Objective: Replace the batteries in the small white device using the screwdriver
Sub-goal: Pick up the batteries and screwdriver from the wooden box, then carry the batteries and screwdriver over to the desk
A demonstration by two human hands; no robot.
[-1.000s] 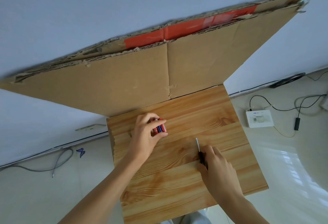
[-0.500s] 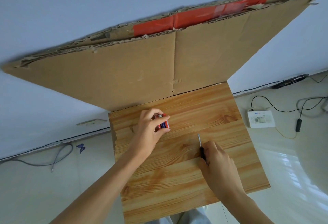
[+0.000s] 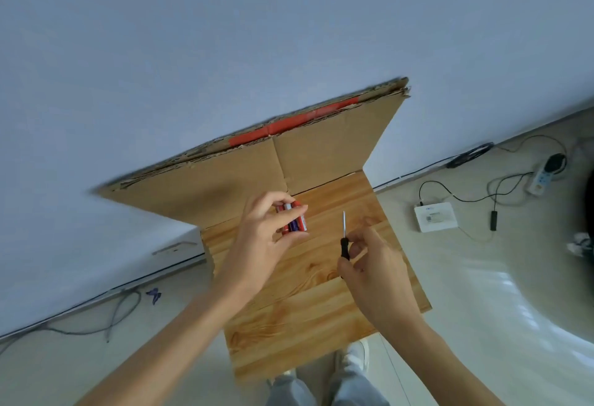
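While gripping batteries point(image 3: 294, 221), left hand point(image 3: 262, 238) raised.

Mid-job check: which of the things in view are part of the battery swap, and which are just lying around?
Job items:
batteries, held in the left hand
screwdriver, held in the right hand
wooden table, the work surface

Lying about:
cardboard against the wall
white box with cables, on the floor
power strip

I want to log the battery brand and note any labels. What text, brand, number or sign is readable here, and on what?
Nothing is legible.
Batteries in the left hand: red and blue wrappers, print blurred.
White box on the floor: label and blue mark too small.
Cardboard: red tape, no readable print.
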